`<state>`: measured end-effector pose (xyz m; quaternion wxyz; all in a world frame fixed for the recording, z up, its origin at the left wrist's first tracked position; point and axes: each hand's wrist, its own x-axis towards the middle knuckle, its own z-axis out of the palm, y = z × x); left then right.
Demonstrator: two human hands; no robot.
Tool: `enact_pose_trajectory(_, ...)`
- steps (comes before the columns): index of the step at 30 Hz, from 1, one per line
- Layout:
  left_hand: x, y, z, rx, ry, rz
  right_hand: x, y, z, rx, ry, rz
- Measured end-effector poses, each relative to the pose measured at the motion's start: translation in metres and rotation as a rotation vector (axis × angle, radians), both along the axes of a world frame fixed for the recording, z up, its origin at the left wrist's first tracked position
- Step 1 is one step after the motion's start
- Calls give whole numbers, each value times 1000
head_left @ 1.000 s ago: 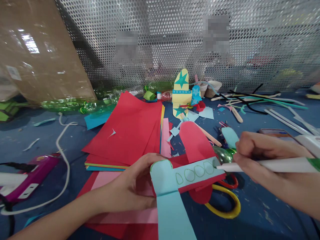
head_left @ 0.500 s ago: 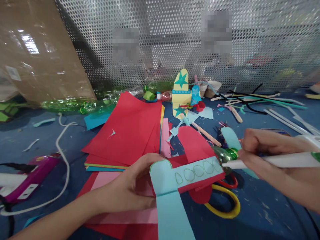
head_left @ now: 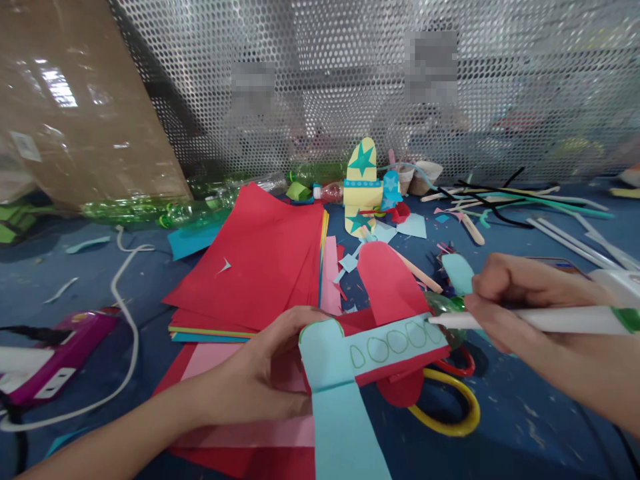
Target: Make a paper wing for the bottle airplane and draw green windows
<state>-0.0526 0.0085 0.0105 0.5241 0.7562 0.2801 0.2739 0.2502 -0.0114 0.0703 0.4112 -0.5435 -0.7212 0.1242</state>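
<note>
Nearest, the light blue paper (head_left: 327,353) hangs down toward the wearer, its side strip lying over the red paper (head_left: 393,283) and bearing a row of green outlined ovals. The left hand's grip (head_left: 255,383) is curled around the left edge of this work; if those fingers relaxed, the strip could slide against the red backing and skew the drawing. The right hand (head_left: 525,300) has a narrow grip on the white marker (head_left: 555,319), its tip at the strip's upper edge near the far-right oval; a slip outward would probably mark the red. The yellow scissor handle (head_left: 470,407) lies close by on the counter (head_left: 530,427), where it could snag a lowered corner. Beyond, the red sheets (head_left: 255,253) are stacked unevenly, so an elbow or sleeve might drag them. Farther off, the yellow cutout (head_left: 361,197) stands before the perforated panel (head_left: 340,87), apart from both hands.
</note>
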Motion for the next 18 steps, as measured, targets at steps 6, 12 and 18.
enact_pose_trajectory(6, 1, -1, 3, -28, 3, 19, -7, -5, -5, -27, 153, 105)
enact_pose_trajectory(12, 1, -3, 3, -72, -27, 30, -33, -10, -5, -96, 85, 33)
enact_pose_trajectory(18, -2, 0, 2, -50, -14, -17, -44, -16, -7, -96, 51, 144)
